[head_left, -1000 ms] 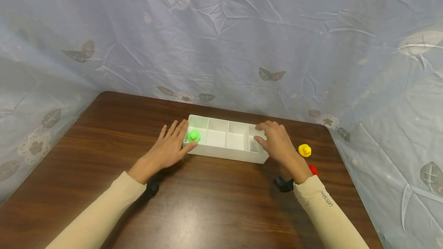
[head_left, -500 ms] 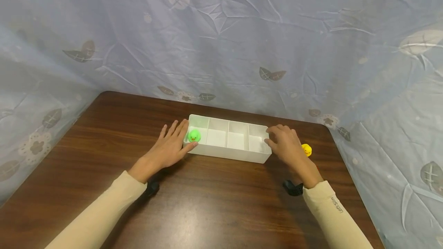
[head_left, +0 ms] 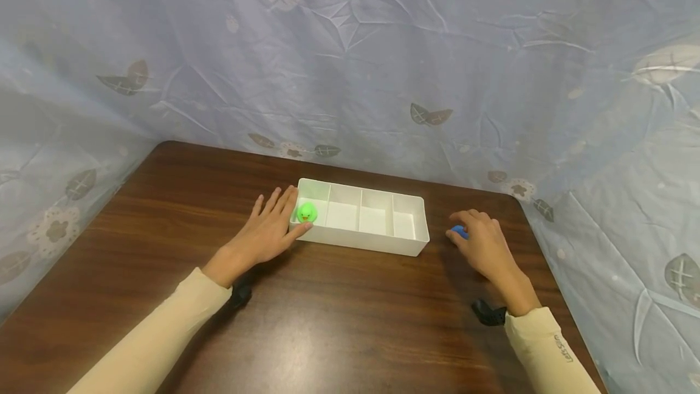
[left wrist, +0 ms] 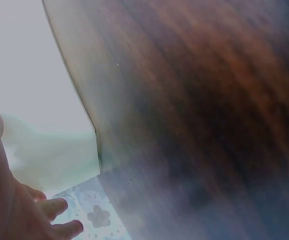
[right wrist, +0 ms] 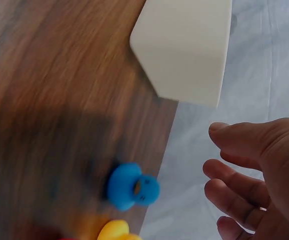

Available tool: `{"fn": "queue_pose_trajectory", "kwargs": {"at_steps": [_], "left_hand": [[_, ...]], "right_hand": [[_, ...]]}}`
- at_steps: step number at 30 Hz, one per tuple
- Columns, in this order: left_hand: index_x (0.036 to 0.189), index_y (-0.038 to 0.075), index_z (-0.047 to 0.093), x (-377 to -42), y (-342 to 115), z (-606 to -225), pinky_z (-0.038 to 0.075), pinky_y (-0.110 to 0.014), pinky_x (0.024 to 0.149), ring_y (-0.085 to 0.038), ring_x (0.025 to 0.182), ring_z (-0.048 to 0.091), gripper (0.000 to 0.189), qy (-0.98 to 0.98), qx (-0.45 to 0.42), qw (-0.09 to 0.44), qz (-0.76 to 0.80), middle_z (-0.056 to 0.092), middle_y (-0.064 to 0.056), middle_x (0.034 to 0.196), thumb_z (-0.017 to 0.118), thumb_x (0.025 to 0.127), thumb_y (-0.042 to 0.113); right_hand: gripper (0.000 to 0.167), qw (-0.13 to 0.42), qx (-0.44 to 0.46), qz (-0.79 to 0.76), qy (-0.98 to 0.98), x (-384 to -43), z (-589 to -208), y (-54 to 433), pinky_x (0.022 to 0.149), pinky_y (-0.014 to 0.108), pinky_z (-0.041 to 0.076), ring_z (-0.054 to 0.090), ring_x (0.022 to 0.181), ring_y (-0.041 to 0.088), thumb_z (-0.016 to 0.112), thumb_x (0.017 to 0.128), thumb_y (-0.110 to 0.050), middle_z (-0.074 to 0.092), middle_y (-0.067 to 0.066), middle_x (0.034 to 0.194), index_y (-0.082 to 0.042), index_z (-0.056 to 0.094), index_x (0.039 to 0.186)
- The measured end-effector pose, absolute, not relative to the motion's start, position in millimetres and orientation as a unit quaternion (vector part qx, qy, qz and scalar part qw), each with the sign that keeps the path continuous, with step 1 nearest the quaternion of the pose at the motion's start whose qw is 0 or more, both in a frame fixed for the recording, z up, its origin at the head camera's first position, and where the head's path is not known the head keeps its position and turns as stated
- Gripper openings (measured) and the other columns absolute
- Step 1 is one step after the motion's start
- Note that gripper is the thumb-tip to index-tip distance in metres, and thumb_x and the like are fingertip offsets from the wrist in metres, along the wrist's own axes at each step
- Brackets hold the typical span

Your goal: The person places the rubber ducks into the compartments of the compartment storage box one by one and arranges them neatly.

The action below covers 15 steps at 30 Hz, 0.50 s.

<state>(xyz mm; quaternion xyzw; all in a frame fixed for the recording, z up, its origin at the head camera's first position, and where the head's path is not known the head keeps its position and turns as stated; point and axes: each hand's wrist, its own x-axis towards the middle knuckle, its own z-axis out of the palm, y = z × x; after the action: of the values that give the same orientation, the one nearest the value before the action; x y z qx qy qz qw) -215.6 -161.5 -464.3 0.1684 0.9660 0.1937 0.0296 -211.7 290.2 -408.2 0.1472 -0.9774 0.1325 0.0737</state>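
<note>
My left hand [head_left: 265, 228] lies with spread fingers against the left end of a white divided box [head_left: 358, 240], its thumb over the front wall. A green rubber duck [head_left: 307, 213] sits in the leftmost compartment. To the right of the box, my right hand [head_left: 483, 245] hovers with thumb and fingers parted. A blue rubber duck [head_left: 459, 231] shows between its thumb and index finger in the head view. In the right wrist view the blue duck [right wrist: 129, 186] stands on the table, apart from the fingers.
A yellow duck [right wrist: 115, 231] and a sliver of something red [right wrist: 67, 238] show at the bottom of the right wrist view. The brown wooden table [head_left: 339, 321] is bordered by a patterned grey-blue cloth [head_left: 350, 78] at the back and sides.
My right hand has moved right, from over the box's right end to the blue duck, covering the yellow and red ones in the head view. The left hand has stayed put.
</note>
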Motion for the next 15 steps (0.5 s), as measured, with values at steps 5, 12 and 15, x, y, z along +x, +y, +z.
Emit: {"fn": "queue_pose_trajectory", "kwargs": {"at_steps": [5,12,15], "left_hand": [[0.172,0.005,-0.001,-215,-161,-464,0.003,-0.072,0.132,-0.046,0.168,0.006,0.096,0.966,0.168,0.031,0.195,0.004,-0.017,0.181,0.035,0.109,0.068],[0.172,0.004,0.000,-214,-161,-464,0.003,-0.073,0.132,-0.047,0.167,0.006,0.095,0.965,0.169,0.029,0.199,0.005,-0.018,0.181,0.035,0.110,0.068],[0.172,0.005,-0.001,-215,-161,-463,0.003,-0.072,0.132,-0.046,0.168,0.006,0.096,0.966,0.168,0.030,0.196,0.004,-0.017,0.181,0.035,0.109,0.068]], "right_hand": [[0.035,0.092,0.148,0.127,-0.976,-205,-412,305,0.077,0.046,0.043,0.064,0.092,0.038,0.082,0.094,-0.015,0.074,0.023,0.114,0.001,0.073,0.124],[0.032,0.098,0.134,0.121,-0.979,-197,-417,318,0.074,0.046,0.041,0.064,0.090,0.037,0.083,0.093,-0.013,0.075,0.025,0.115,0.002,0.074,0.120],[0.031,0.089,0.123,0.122,-0.981,-192,-418,323,0.076,0.048,0.043,0.065,0.090,0.037,0.082,0.093,-0.012,0.074,0.025,0.116,0.002,0.074,0.121]]}}
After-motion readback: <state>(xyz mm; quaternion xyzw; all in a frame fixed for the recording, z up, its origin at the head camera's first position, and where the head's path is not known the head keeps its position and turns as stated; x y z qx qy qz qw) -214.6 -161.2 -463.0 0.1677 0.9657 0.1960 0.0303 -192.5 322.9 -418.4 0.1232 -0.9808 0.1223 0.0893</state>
